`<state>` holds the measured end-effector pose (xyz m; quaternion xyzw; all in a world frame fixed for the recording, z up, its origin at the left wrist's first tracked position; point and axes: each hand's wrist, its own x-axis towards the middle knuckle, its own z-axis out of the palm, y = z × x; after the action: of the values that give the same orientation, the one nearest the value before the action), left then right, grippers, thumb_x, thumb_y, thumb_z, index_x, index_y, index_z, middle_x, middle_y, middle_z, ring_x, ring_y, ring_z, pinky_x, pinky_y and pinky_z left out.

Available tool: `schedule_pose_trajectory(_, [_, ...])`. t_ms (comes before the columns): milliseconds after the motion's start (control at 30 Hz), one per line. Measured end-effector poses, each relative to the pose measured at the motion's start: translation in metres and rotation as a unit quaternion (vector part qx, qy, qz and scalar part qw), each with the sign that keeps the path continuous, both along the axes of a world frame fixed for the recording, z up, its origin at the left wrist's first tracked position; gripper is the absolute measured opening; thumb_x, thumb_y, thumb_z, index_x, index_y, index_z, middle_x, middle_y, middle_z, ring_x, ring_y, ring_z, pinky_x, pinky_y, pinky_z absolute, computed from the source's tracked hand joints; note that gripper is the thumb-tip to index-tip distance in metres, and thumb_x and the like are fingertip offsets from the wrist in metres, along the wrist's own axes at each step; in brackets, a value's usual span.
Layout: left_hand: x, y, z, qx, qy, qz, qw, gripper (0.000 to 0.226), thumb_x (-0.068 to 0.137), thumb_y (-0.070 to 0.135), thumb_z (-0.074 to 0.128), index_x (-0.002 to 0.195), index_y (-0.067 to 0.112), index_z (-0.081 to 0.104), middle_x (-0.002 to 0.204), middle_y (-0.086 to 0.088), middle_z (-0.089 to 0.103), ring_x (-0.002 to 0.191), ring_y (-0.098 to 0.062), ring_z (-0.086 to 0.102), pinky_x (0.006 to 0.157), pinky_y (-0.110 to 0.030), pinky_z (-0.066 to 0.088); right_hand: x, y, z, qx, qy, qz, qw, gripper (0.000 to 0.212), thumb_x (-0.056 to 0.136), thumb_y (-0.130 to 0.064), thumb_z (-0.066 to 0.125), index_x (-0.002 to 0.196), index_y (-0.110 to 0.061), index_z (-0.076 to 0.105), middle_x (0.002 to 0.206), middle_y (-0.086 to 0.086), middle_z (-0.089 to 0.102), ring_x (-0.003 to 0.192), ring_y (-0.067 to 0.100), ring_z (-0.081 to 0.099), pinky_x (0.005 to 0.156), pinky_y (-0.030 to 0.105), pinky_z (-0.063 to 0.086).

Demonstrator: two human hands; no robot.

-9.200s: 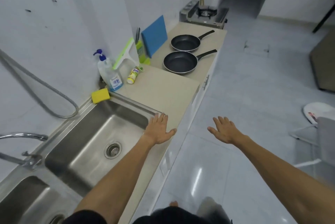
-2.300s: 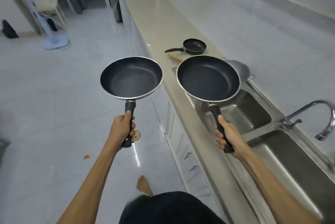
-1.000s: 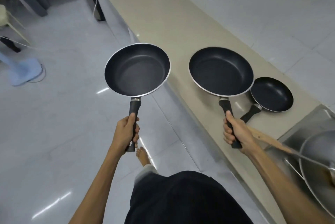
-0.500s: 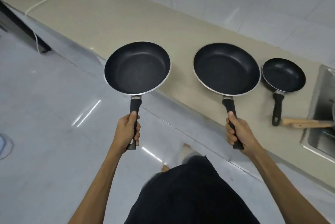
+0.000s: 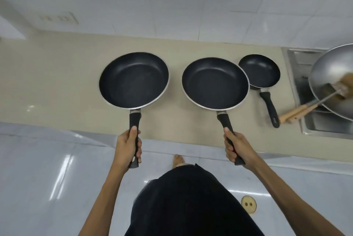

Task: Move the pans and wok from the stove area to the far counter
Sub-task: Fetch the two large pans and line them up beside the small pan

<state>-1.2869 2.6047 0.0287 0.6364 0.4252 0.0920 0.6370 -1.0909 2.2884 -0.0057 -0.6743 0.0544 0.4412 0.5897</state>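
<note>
I hold two black non-stick frying pans side by side over the beige counter (image 5: pixel 57 83). My left hand (image 5: pixel 127 148) grips the black handle of the left pan (image 5: pixel 133 80). My right hand (image 5: pixel 237 149) grips the handle of the right pan (image 5: pixel 215 83). Whether their bases touch the counter I cannot tell. A small black pan (image 5: pixel 259 70) lies on the counter just right of them, its handle pointing toward me. A steel wok (image 5: pixel 332 71) with wooden handles sits over the sink at the right edge.
A steel sink (image 5: pixel 305 123) adjoins the counter on the right. White wall tiles rise behind the counter, with a socket panel (image 5: pixel 58 18) at upper left. Below lies glossy tiled floor, where my dark clothing and a bare foot (image 5: pixel 177 160) show.
I have turned to face the counter squarely. Both pans have moved forward from over the floor and edge to over the counter top, next to the small pan.
</note>
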Motion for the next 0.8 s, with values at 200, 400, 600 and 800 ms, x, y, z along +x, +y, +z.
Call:
schedule_pose_trajectory(200, [0.051, 0.055, -0.006, -0.003, 0.005, -0.049, 0.999, 0.043, 0.106, 0.039, 0.044, 0.103, -0.002, 0.056, 0.052, -0.001, 0.051, 0.031, -0.015, 0.041, 0.031, -0.027, 0.042, 0.017, 0.044, 0.000, -0.011, -0.003, -0.027, 1.000, 0.052, 0.093, -0.058, 0.060, 0.061, -0.018, 0.049, 0.051, 0.003, 0.041, 0.036, 0.018, 0.037, 0.036, 0.026, 0.037])
schedule_pose_trajectory(400, [0.076, 0.086, -0.010, -0.004, 0.014, -0.063, 0.998, 0.041, 0.106, 0.038, 0.044, 0.102, -0.001, 0.058, 0.052, -0.001, 0.053, 0.032, -0.015, 0.043, 0.031, -0.028, 0.043, 0.025, 0.074, -0.012, -0.028, -0.005, -0.044, 0.999, 0.054, 0.094, -0.060, 0.056, 0.061, -0.018, 0.048, 0.050, 0.004, 0.042, 0.036, 0.019, 0.037, 0.038, 0.027, 0.038])
schedule_pose_trajectory(600, [0.095, 0.106, -0.018, 0.007, 0.018, -0.080, 0.997, 0.039, 0.107, 0.037, 0.043, 0.101, 0.002, 0.058, 0.049, -0.001, 0.052, 0.032, -0.016, 0.044, 0.032, -0.028, 0.044, 0.038, 0.093, -0.027, -0.047, -0.020, -0.064, 0.997, 0.060, 0.091, -0.069, 0.052, 0.057, -0.019, 0.048, 0.050, 0.006, 0.042, 0.037, 0.020, 0.037, 0.038, 0.026, 0.038])
schedule_pose_trajectory(800, [0.109, 0.125, -0.031, 0.031, 0.035, -0.092, 0.995, 0.038, 0.107, 0.036, 0.041, 0.100, 0.002, 0.057, 0.049, 0.000, 0.055, 0.033, -0.019, 0.047, 0.033, -0.030, 0.046, 0.056, 0.114, -0.034, -0.051, -0.023, -0.077, 0.995, 0.059, 0.090, -0.069, 0.053, 0.057, -0.020, 0.049, 0.050, 0.005, 0.043, 0.036, 0.019, 0.037, 0.038, 0.025, 0.038])
